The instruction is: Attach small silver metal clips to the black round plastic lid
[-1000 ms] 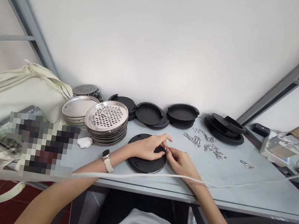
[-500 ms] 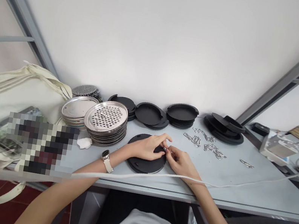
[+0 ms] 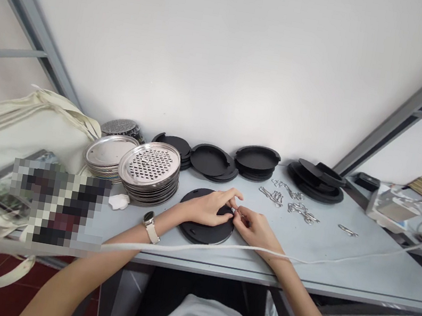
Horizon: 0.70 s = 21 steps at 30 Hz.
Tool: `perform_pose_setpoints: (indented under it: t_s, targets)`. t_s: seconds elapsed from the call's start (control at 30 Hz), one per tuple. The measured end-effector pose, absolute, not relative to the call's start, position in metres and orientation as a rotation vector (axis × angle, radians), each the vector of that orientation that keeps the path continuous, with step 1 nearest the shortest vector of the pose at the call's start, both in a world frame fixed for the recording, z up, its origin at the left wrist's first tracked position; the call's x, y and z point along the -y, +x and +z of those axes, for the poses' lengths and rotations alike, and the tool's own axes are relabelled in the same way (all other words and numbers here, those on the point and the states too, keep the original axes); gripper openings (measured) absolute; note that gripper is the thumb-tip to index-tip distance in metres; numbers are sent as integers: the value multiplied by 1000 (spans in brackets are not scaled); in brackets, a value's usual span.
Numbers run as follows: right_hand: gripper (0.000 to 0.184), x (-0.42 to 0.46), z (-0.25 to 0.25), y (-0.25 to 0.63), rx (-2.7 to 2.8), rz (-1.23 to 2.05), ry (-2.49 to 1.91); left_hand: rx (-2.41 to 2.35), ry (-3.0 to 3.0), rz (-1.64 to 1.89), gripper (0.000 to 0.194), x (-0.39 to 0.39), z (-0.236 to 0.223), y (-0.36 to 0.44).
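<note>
In front of me a round black disc [image 3: 204, 234] with small slots lies on the table. My left hand [image 3: 209, 206] reaches across it, its thumb and fingertips curled together at the disc's right edge. My right hand [image 3: 256, 228] pinches at that same spot, its fingertips almost touching the left ones. A tiny shiny bit shows between the fingers, too small to name. Closest to the right hand lie loose silver metal clips [image 3: 302, 214], with more metal clips [image 3: 272, 196] behind.
Stacked metal grater plates [image 3: 150, 167] and plain metal plates [image 3: 110, 152] stand at left, near a cream bag [image 3: 5, 129]. Black round trays [image 3: 257, 160] line the wall. A white cable [image 3: 318, 262] crosses before my forearms. A white box [image 3: 390, 209] sits at right.
</note>
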State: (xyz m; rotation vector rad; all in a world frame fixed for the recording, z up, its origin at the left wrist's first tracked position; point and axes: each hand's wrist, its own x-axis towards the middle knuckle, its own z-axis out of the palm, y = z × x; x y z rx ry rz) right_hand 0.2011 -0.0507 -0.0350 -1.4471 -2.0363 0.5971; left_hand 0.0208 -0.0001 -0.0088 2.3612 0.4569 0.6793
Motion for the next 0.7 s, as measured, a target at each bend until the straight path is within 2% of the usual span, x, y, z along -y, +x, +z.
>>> perform_pose_setpoints:
  t_s: [0.37,0.7]
  targets:
    - [26,52,-31,203,1994,657,-1457,-413,2309,662,47,-3,-14,21]
    - [29,50,-35,199,1947,544,-1455,-566,2429,712,45,1,-12,19]
